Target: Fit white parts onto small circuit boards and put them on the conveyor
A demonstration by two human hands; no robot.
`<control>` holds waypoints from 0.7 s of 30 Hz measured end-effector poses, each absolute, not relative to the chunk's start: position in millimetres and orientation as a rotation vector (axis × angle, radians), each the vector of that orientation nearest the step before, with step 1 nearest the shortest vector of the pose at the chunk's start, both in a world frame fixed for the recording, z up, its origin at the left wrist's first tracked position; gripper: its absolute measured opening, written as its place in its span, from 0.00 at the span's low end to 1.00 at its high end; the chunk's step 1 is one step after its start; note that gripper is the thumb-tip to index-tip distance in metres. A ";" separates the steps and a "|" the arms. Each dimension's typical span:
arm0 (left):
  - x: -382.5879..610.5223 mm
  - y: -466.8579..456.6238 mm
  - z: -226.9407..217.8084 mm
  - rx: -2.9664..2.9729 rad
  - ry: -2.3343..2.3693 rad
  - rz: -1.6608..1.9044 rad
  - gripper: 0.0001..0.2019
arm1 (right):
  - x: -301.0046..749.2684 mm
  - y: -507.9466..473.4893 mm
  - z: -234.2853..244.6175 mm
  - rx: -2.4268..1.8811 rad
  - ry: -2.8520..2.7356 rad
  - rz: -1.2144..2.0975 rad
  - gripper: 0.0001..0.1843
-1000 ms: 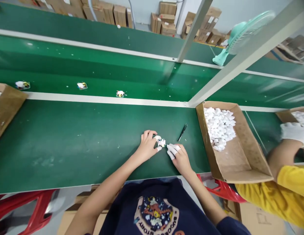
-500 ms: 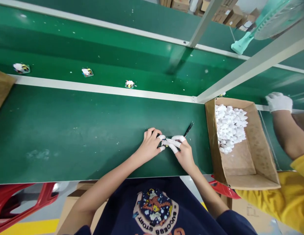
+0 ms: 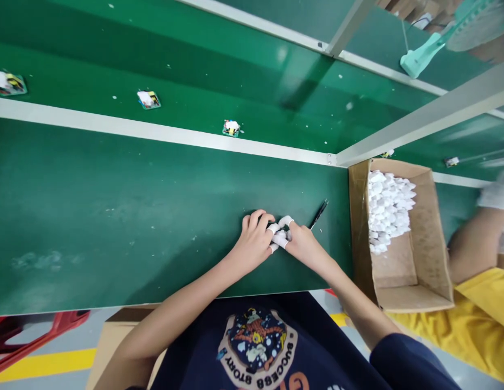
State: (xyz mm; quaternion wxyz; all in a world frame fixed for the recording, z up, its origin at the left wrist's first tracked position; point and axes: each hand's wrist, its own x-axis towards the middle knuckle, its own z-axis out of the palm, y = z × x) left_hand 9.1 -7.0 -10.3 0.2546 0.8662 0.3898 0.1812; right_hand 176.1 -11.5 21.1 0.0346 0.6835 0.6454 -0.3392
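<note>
My left hand (image 3: pixel 255 235) and my right hand (image 3: pixel 303 238) meet low over the green worktop, with white finger cots on several fingertips. Both are closed around a small circuit board (image 3: pixel 280 236), mostly hidden by the fingers. My left thumb and fingers pinch its left side, while the right thumb and forefinger press at its right. Just beyond my right hand lies a pair of black tweezers (image 3: pixel 318 214). A cardboard box (image 3: pixel 433 244) farther right holds a heap of small white pieces (image 3: pixel 390 208).
Beyond the white rail (image 3: pixel 166 130), circuit boards with white pieces on them sit on a green strip: a left one (image 3: pixel 8 83), a middle one (image 3: pixel 149 99) and a nearer one (image 3: pixel 231 128). A post (image 3: pixel 418 116) rises behind the box. A co-worker's gloved hand (image 3: pixel 498 189) is at right.
My right fingers have curled in closer around the board, covering more of it. The view has shifted slightly. The co-worker's gloved hand has moved right and toward the near side.
</note>
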 end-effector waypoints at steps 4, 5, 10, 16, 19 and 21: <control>9.4 -8.6 -9.1 2.434 1.007 0.535 0.12 | 192.2 -10.9 17.3 2.055 1.906 -1.562 0.19; 9.4 -8.5 -8.9 2.453 0.992 0.545 0.11 | 197.6 -10.3 16.2 1.996 1.832 -1.819 0.20; 8.6 -6.9 -7.9 2.538 0.979 0.538 0.05 | 214.2 -9.8 10.8 1.873 1.516 -2.430 0.26; 9.6 -7.4 -10.7 2.377 1.076 0.509 0.12 | 209.7 -10.3 7.4 1.966 1.364 -2.454 0.27; 10.3 -6.6 -12.2 2.323 1.098 0.498 0.10 | 208.3 -12.3 6.6 2.040 1.337 -2.472 0.29; 10.8 -5.6 -11.8 2.311 1.093 0.487 0.09 | 208.5 -14.5 6.2 2.052 1.345 -2.502 0.30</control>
